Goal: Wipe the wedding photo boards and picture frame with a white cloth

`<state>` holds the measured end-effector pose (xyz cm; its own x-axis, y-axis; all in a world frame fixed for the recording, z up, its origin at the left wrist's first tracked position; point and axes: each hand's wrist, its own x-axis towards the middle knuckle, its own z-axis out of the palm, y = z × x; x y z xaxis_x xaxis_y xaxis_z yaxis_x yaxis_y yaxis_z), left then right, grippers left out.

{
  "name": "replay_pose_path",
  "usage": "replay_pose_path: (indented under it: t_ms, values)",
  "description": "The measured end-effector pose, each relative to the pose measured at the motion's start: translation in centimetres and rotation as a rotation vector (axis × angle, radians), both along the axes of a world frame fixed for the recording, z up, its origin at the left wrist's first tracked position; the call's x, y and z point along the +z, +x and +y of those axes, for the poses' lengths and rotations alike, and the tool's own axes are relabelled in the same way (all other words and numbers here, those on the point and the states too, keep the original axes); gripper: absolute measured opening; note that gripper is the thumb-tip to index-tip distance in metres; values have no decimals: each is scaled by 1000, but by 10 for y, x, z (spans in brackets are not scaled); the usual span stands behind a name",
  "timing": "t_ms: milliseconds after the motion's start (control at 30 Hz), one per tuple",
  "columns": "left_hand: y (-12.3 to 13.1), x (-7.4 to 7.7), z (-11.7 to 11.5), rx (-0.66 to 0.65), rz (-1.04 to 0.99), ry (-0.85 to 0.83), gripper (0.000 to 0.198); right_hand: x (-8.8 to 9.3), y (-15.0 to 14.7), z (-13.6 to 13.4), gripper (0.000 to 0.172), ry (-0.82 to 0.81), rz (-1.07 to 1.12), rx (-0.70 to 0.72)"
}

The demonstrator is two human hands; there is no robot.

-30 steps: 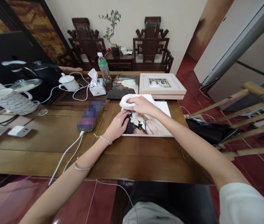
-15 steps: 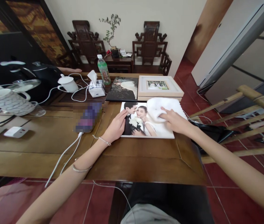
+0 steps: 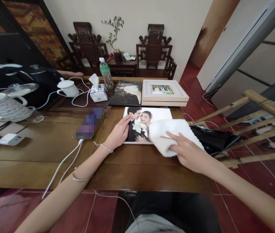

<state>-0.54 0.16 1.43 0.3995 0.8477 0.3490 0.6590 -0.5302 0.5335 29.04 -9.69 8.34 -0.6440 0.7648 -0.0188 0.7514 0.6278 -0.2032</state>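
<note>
On the table point(image 3: 137, 174), photo panel point(image 3: 141, 127) face-up; left hand point(image 3: 119, 132), fingers outstretched, rests at its 9 o'clock edge; right hand point(image 3: 190, 153) grips white cloth point(image 3: 168, 127) over its 4 o'clock corner; wiping seems underway, portion done or left unclear

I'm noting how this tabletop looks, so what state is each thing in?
Couple portrait: flat, face up, left hand over its left edge
White towel: under the right hand, over the portrait's lower right
Framed photo: flat, face up
Dark photo panel: flat, face up
Bottle: upright, capped
White cup: lid on
Tissue box: open, tissue sticking out
Smartphone: cable plugged in, screen blurred
Patterned mug: uncovered
</note>
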Motion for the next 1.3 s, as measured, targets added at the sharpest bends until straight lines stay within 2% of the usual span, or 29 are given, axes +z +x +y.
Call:
replay_pose_path:
  t_ms: [167, 333, 433, 533, 700, 967, 1067, 1167, 1300]
  values:
    - [-1, 1, 0, 3, -8, -10, 48, 4, -1, 59, 56, 71, -27, -73]
    - [-2, -1, 1, 4, 30, 2, 48, 6, 3, 114, 59, 94, 3, -59]
    - [-3, -1, 1, 1, 31, 3, 48, 9, 3, 134, 59, 81, 16, -51]
    - [-3, -1, 0, -1, 29, 3, 48, 12, 1, 138, 59, 71, 30, -52]
    - [-4, -2, 1, -5, 24, 16, 47, 12, -2, 110, 59, 69, 6, -75]
    - [-2, -1, 0, -5, 19, 13, 47, 13, -3, 11, 57, -36, -26, -35]
    - [-2, -2, 1, -3, 20, 19, 47, 9, -6, -18, 55, -75, -7, -20]
    - [-2, -3, 2, -2, 21, 19, 47, 7, -9, -31, 57, -81, 8, 10]
    - [-2, -3, 2, 1, 27, 17, 48, 10, -13, -18, 60, -70, -3, -3]
